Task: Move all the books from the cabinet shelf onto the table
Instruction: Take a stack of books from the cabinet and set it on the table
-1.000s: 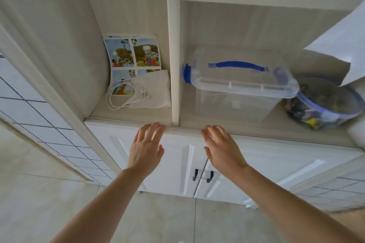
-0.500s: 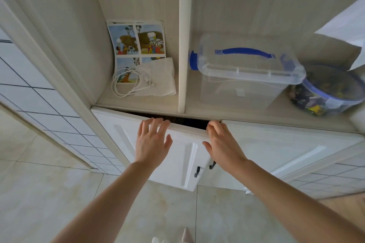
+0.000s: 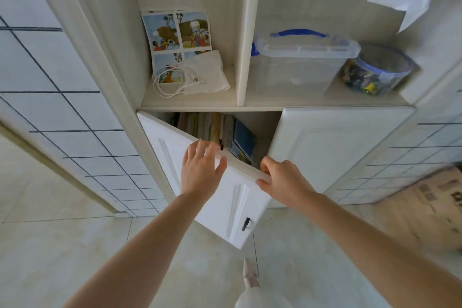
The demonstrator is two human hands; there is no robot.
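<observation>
A row of upright books [image 3: 215, 127] shows inside the lower cabinet, behind the half-open left door [image 3: 225, 205]. A blue-covered book [image 3: 243, 141] leans at the right end of the row. My left hand [image 3: 200, 167] rests over the door's top edge, fingers spread. My right hand [image 3: 282, 180] grips the top corner of the same door. The right door [image 3: 332, 147] stays closed. No table is in view.
On the open shelf above lie a picture sheet [image 3: 177, 32], a white cable [image 3: 175, 80] and a cloth. Beside them stand a clear box with a blue handle [image 3: 300, 57] and a round tub [image 3: 375, 70]. A sack [image 3: 430, 205] sits on the floor at right.
The left cabinet door has swung outward from closed to about half open, both hands moving with its top edge. The books inside have come into view.
</observation>
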